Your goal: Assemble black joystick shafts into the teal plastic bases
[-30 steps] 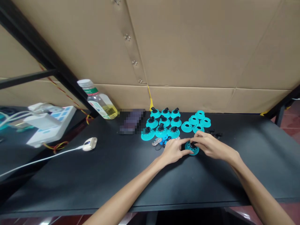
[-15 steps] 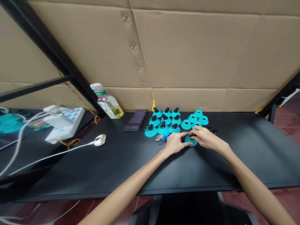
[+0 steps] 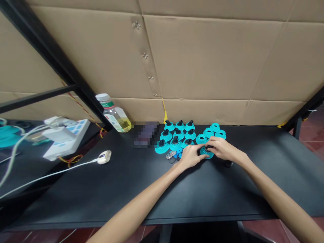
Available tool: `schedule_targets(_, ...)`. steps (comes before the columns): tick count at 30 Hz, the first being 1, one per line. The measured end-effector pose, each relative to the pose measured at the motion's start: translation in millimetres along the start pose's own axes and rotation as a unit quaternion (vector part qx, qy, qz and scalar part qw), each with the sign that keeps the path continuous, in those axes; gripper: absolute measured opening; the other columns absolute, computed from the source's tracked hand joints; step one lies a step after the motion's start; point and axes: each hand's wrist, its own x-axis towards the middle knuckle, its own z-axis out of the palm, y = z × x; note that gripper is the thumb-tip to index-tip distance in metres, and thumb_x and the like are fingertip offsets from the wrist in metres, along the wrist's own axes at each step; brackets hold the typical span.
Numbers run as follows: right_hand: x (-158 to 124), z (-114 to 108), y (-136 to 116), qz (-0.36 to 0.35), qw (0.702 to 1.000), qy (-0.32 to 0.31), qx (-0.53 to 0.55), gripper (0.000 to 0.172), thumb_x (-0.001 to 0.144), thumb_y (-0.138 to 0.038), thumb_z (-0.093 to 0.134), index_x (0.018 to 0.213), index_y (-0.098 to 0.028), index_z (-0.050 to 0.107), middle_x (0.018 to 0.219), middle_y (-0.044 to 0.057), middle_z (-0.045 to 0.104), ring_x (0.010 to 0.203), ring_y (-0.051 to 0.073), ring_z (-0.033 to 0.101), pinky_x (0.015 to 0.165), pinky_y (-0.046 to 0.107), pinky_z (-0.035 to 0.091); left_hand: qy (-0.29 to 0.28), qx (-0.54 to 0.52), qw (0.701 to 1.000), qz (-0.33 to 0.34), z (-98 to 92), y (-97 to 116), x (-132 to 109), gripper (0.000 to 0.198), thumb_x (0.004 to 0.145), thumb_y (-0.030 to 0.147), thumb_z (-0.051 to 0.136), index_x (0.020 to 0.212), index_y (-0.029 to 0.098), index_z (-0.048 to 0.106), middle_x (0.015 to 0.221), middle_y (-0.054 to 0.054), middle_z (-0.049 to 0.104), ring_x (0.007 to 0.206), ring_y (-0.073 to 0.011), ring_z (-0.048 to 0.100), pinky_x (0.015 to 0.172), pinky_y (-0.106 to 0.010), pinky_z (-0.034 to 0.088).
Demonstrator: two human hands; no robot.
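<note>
Item: one teal plastic flanged base (image 3: 207, 154), round, lying flat. Black central knob (image 3: 208, 147) fitted, partly hidden.

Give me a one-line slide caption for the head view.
Left hand and right hand hold a teal flanged disc, beside rows of matching discs on a black table.

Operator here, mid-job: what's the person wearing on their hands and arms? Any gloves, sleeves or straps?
Neither the left hand nor the right hand wears a glove. The left forearm and right forearm are bare, with no sleeve, watch, strap or cable showing.
</note>
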Motion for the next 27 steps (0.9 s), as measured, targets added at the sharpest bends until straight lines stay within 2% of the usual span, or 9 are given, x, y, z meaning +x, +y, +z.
schedule_targets(5,4.5,-15.0,-2.7,-0.029,0.997,-0.045,0.06,0.022,0.088,-0.013,0.051,0.098,-0.014,0.071,0.089,0.009,0.064,0.079,0.015,0.056,0.072,0.027,0.045,-0.023,-0.02,0.999,0.043,-1.4,-8.4,-3.8,0.048,0.078,0.053,0.066,0.117,0.024,0.067,0.059,0.002,0.064,0.056,-0.0143,0.057,0.054,-0.023,0.031)
schedule_targets(10,17.9,-35.7,-10.0,-0.034,0.988,-0.138,0.06,0.027,0.077,-0.004,0.057,0.094,-0.017,0.074,0.088,0.007,0.068,0.079,0.015,0.059,0.07,0.024,0.043,-0.049,-0.059,0.996,0.047,-4.8,-10.5,-4.5,0.045,0.073,0.049,0.073,0.108,0.021,0.07,0.055,0.004,0.061,0.053,-0.0131,0.055,0.053,-0.022,0.029)
schedule_targets(14,26.1,-41.7,-9.4,-0.034,0.979,-0.182,0.08,0.032,0.072,-0.001,0.058,0.092,-0.018,0.076,0.089,0.005,0.071,0.077,0.014,0.06,0.068,0.022,0.042,-0.053,-0.066,0.995,0.051,-6.5,-10.2,-4.2,0.047,0.071,0.049,0.074,0.109,0.021,0.069,0.053,0.004,0.06,0.051,-0.013,0.054,0.052,-0.022,0.028)
schedule_targets(20,21.0,-37.9,-8.1,-0.03,0.986,-0.155,0.062,0.029,0.074,-0.004,0.057,0.091,-0.018,0.075,0.088,0.005,0.072,0.076,0.013,0.059,0.065,0.022,0.039,-0.045,-0.051,0.996,0.06,-6.2,-9.5,-3.9,0.051,0.072,0.053,0.072,0.113,0.023,0.068,0.054,0.004,0.06,0.052,-0.0131,0.054,0.052,-0.022,0.028)
schedule_targets(24,15.4,-33.0,-13.9,-0.013,0.991,-0.13,-0.016,0.016,0.079,-0.011,0.057,0.081,-0.015,0.073,0.074,0.006,0.067,0.066,0.012,0.053,0.057,0.024,0.03,-0.04,-0.042,0.996,0.062,-5.2,-8.9,-4.0,0.054,0.073,0.052,0.071,0.119,0.024,0.066,0.06,0.002,0.064,0.056,-0.0146,0.057,0.054,-0.022,0.031)
schedule_targets(27,11.9,-27.7,-21.6,0.01,0.991,-0.115,-0.067,0.014,0.081,-0.015,0.057,0.075,-0.013,0.07,0.074,0.008,0.066,0.066,0.013,0.053,0.056,0.025,0.028,-0.036,-0.029,0.998,0.048,-3.0,-9.2,-3.5,0.055,0.072,0.051,0.072,0.12,0.024,0.065,0.062,0.001,0.065,0.059,-0.0158,0.059,0.055,-0.023,0.033)
